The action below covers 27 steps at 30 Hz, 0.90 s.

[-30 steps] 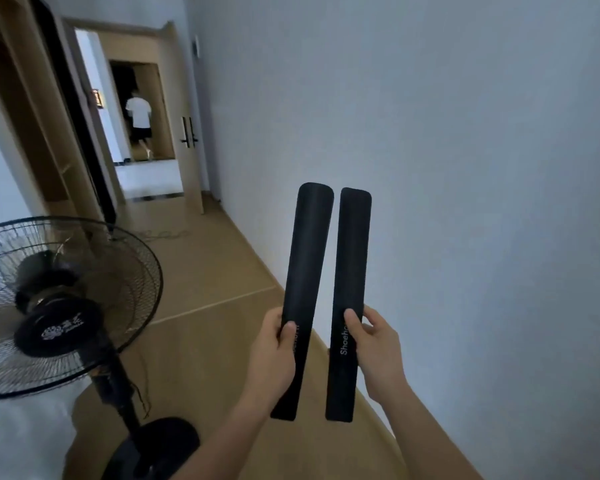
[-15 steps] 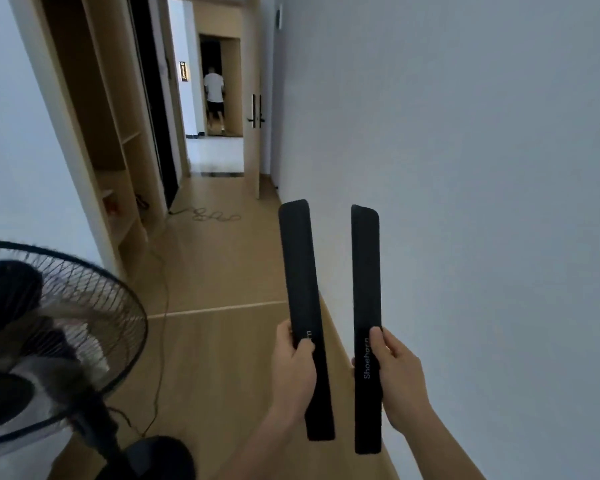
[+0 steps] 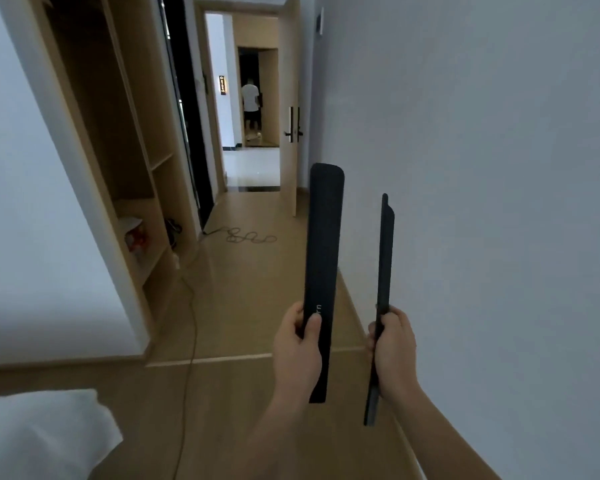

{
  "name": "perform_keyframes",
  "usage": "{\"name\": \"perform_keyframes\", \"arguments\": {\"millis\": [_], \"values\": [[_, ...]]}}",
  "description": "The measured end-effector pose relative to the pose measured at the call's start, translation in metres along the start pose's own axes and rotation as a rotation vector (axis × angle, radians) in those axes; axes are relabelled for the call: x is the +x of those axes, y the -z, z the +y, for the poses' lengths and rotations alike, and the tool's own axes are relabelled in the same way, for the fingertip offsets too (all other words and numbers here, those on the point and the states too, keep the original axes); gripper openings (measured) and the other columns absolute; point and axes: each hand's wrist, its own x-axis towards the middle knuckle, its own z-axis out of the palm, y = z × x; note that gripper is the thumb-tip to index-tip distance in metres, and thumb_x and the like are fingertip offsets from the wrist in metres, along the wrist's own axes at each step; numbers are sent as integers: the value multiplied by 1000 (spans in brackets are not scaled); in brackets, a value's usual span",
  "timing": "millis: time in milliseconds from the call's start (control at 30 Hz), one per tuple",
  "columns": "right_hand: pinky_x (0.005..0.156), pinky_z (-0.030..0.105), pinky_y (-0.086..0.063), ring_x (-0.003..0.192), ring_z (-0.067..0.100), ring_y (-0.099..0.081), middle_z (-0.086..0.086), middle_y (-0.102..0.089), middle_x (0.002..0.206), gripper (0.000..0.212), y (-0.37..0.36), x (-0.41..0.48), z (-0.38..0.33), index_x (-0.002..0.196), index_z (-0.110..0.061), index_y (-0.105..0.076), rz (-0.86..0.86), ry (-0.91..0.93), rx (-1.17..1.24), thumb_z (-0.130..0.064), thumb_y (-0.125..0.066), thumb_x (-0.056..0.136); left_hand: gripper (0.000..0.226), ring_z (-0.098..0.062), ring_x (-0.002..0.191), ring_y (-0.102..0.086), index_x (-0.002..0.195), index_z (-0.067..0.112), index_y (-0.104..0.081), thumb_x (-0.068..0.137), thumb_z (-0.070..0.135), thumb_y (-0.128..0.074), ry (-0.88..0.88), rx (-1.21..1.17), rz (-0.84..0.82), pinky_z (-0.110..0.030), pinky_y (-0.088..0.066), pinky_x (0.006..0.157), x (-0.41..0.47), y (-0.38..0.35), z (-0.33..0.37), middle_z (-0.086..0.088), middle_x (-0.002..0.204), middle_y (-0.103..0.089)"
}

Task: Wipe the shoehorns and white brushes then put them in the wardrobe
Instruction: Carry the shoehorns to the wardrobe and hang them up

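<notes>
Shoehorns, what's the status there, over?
Left hand grips left shoehorn, right hand grips right shoehorn, both upright. Wardrobe open, ahead left. Cable trails on floor beside it.

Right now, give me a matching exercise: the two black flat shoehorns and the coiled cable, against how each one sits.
1. left black flat shoehorn
2. right black flat shoehorn
3. dark coiled cable

A. lies on the wooden floor
B. broad face toward the camera
C. thin edge toward the camera

Pairs: 1-B, 2-C, 3-A.
</notes>
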Motion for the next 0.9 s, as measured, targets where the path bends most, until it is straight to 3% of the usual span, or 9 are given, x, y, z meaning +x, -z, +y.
{"name": "perform_keyframes", "arguments": {"millis": [100,200,267,367,433,567,700,900], "values": [[68,26,-46,85,13,-59,-2,-61,96,27,-45,47,0,118,-22,-48,-104,23,54,-8,-38,97,24,-7,80,-67,97,39,-61,95,18,-50,29,-8,50,-21,-54,70,50,9,-5,10,85,-71],[81,34,-52,90,9,-63,-12,-64,97,30,-87,106,3,116,-31,-49,-274,21,79,-10,-51,95,28,-4,81,-67,90,41,-62,94,16,-51,21,45,117,-17,-50,69,105,14,-11,16,83,-71],[85,42,-53,90,18,-67,-6,-69,96,25,-115,152,6,103,-38,-52,-355,-41,126,-15,-56,93,28,-2,82,-67,92,40,-65,94,16,-52,28,46,178,-19,-51,72,148,12,-16,16,84,-72],[89,45,-52,91,21,-68,1,-72,97,16,-152,222,8,106,-27,-59,-455,-80,129,-19,-58,92,23,-6,82,-69,97,32,-69,94,16,-53,44,26,280,-29,-55,76,216,3,-22,10,85,-74],[93,47,-50,93,22,-68,2,-72,95,9,-174,268,2,96,-22,-65,-508,-90,115,-18,-60,90,23,-11,82,-70,93,32,-70,95,17,-52,46,-3,352,-39,-56,81,261,-7,-22,7,85,-74],[86,41,-53,87,22,-68,3,-73,91,7,-212,348,-9,91,-16,-69,-535,-77,82,-15,-62,89,24,-9,81,-70,91,37,-67,94,17,-53,54,-31,466,-39,-56,82,344,-23,-23,9,85,-74],[74,29,-52,82,15,-69,-2,-74,86,10,-247,414,-4,92,-18,-69,-561,-63,99,-11,-63,88,23,-12,90,-69,109,30,-67,92,19,-56,75,-65,538,-42,-54,88,417,-31,-43,8,95,-73],[75,30,-54,80,13,-70,-7,-75,83,14,-325,504,22,89,-25,-71,-577,-81,41,-13,-64,87,22,-8,88,-69,104,33,-69,92,20,-56,85,-87,563,-38,-55,84,534,-23,-82,11,91,-74]]}}
